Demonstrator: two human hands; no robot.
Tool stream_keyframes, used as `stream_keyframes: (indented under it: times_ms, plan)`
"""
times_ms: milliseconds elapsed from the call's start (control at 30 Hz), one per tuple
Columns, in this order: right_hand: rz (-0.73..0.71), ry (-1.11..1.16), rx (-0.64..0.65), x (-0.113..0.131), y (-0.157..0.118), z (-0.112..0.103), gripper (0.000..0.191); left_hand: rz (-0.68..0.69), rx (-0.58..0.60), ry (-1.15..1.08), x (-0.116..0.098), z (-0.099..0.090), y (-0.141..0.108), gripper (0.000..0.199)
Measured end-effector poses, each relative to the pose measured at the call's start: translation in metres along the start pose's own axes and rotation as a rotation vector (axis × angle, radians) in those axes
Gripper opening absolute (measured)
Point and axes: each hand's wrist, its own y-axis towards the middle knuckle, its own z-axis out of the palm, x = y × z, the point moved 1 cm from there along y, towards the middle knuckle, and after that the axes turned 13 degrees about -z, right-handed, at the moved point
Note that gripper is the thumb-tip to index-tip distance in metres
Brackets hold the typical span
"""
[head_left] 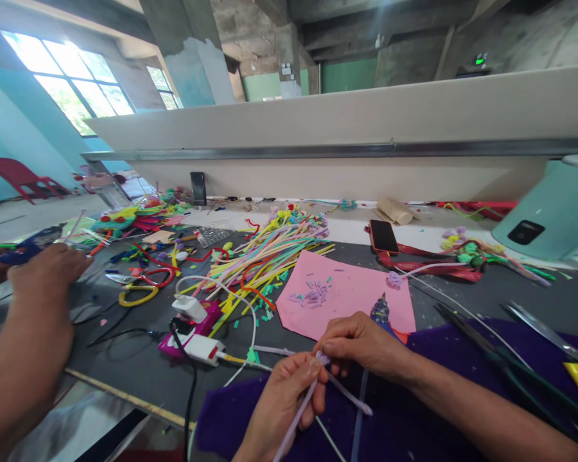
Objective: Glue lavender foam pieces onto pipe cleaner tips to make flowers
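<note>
Between my fingertips is a small lilac pipe-cleaner flower [322, 357], partly hidden by both hands. My left hand [291, 394] is closed in a pinch on its lilac stem, which runs down toward me. From above right, my right hand [359, 343] pinches the flower itself. Another lilac pipe-cleaner length [349, 394] sticks out below my hands. Just behind my right hand, a blue glue gun [380, 311] points its nozzle upward. A pink sheet [366, 289] lies beyond, with short lilac cut pieces [315, 293] on it.
A co-worker's hands [48, 269] hold a blue tool at left. Nearby are a pipe-cleaner pile [264, 256], a magenta power strip [207, 321] with cables, red-handled scissors [157, 278], a phone [384, 237], dark-handled shears [501, 359], a purple cloth [428, 385] and a teal container [549, 205].
</note>
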Motion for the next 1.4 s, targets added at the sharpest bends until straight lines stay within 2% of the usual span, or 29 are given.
stream_keyframes:
  times_ms: [200, 400, 633, 967, 1233, 1400]
  plan:
    - [-0.034, -0.045, -0.012, 0.0033, 0.0001, 0.0017, 0.024, -0.015, 0.004, -0.017, 0.0000, 0.0012, 0.0010, 0.024]
    - [0.018, 0.080, -0.069, 0.0042, 0.0020, 0.0001, 0.050, -0.022, -0.018, -0.108, 0.0000, 0.0014, -0.0013, 0.025]
    - [0.073, 0.175, -0.046, -0.0007, 0.0023, 0.0028, 0.038, -0.067, 0.081, -0.161, -0.0023, 0.0001, -0.0011, 0.023]
    - [0.055, 0.104, -0.013, 0.0022, -0.0003, 0.0019, 0.028, -0.042, 0.039, -0.034, 0.0010, 0.0021, -0.0004, 0.025]
    - [0.099, 0.027, -0.019, 0.0084, 0.0007, 0.0031, 0.023, -0.012, 0.032, 0.073, -0.0004, -0.0002, -0.0003, 0.026]
    - [0.101, -0.030, -0.021, 0.0061, 0.0007, 0.0028, 0.019, 0.025, -0.063, 0.166, 0.0005, -0.0026, 0.0011, 0.027]
